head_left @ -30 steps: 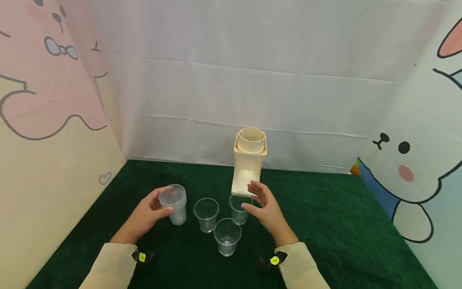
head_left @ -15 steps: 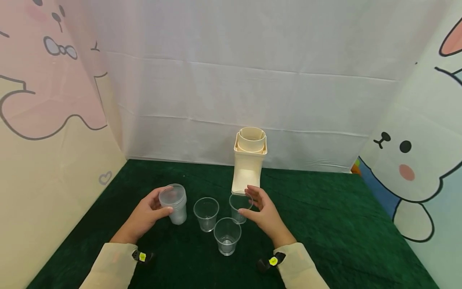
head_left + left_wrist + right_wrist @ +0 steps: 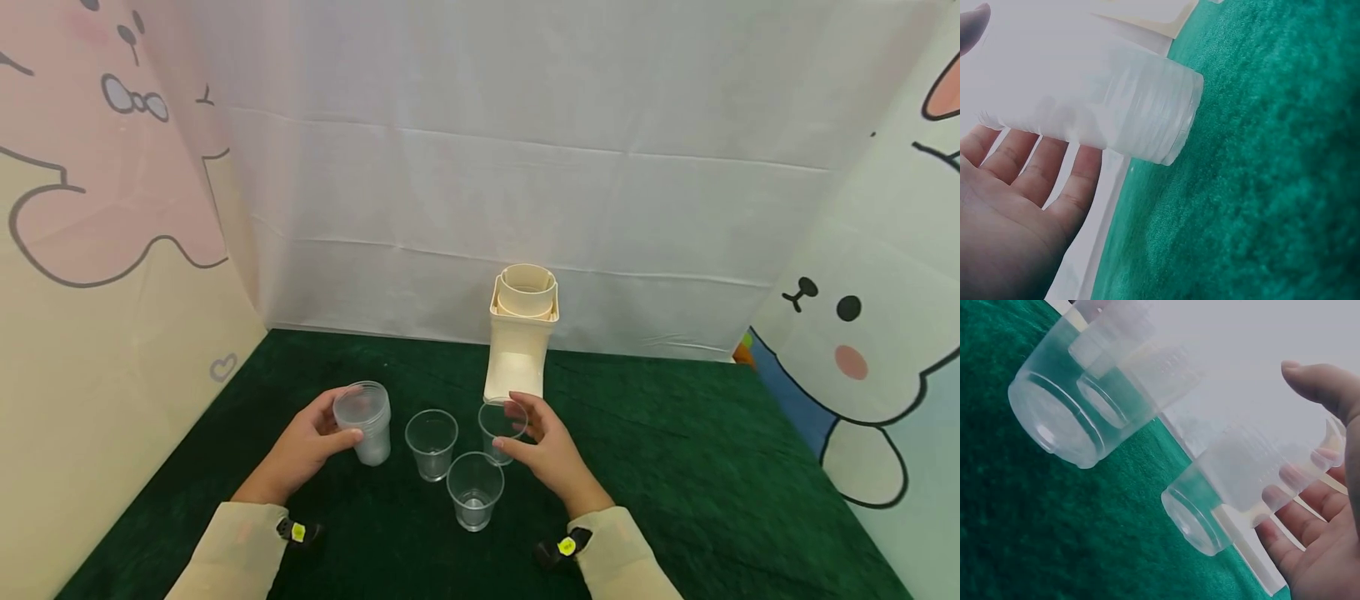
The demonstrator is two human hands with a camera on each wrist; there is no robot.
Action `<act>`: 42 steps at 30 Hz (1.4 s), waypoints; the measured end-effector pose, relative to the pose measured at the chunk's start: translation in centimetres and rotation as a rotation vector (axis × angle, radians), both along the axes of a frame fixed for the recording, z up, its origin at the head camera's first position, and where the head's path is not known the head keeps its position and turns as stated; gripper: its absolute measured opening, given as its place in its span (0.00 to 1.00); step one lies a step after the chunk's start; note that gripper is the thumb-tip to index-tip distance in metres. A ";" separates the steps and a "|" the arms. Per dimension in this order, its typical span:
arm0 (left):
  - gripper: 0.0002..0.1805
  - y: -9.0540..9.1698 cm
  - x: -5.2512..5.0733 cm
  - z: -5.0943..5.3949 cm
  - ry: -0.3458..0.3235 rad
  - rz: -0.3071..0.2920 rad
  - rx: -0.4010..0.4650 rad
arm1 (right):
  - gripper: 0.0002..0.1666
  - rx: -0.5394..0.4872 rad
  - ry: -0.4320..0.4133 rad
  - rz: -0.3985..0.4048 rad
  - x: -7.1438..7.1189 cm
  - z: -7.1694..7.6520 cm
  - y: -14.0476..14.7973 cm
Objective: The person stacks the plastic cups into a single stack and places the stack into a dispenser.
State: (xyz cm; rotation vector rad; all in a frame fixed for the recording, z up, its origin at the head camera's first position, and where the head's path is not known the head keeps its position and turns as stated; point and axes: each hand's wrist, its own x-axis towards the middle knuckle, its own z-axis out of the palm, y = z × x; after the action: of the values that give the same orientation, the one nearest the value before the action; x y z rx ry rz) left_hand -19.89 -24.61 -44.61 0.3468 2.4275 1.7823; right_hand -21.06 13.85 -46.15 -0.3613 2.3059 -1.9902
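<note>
"How is the left hand (image 3: pixel 300 446) set?"
"Closed round a stack of clear cups (image 3: pixel 372 437); by the thumb it is held on the near side, by the fingers on the other."
"And the right hand (image 3: pixel 551 446)?"
"Curved round a far cup (image 3: pixel 493 427); its fingertips are seen through the clear wall (how firmly it is squeezed cannot be told), and the thumb is laid across the near side."
"What is found between them?"
"A middle cup (image 3: pixel 431 446) is stood upright between the stack and the far cup. A near cup (image 3: pixel 475 493) is placed closer to the person, also upright."
"And farther out?"
"Behind the far cup a cream-colored holder (image 3: pixel 517 358) is stood, with a round ring at its top. All is set out on a green cloth (image 3: pixel 675 458), backed by a white curtain (image 3: pixel 525 167)."
</note>
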 end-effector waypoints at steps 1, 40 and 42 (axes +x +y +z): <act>0.34 0.0 0.0 0.0 0.000 -0.001 0.000 | 0.41 -0.003 0.003 0.001 0.0 0.0 0.0; 0.34 0.0 0.1 -0.1 0.009 0.010 -0.027 | 0.41 0.015 0.024 -0.018 0.5 2.4 -0.3; 0.34 0.0 0.1 -0.1 0.011 0.012 -0.035 | 0.41 0.021 0.021 -0.027 0.5 2.5 -0.3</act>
State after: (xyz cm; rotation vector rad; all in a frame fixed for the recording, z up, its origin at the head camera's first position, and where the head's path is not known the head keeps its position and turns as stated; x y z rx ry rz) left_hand -19.78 -24.56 -44.71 0.3404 2.4706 1.7451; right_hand -20.54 13.54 -43.65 -0.3528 2.3544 -1.9823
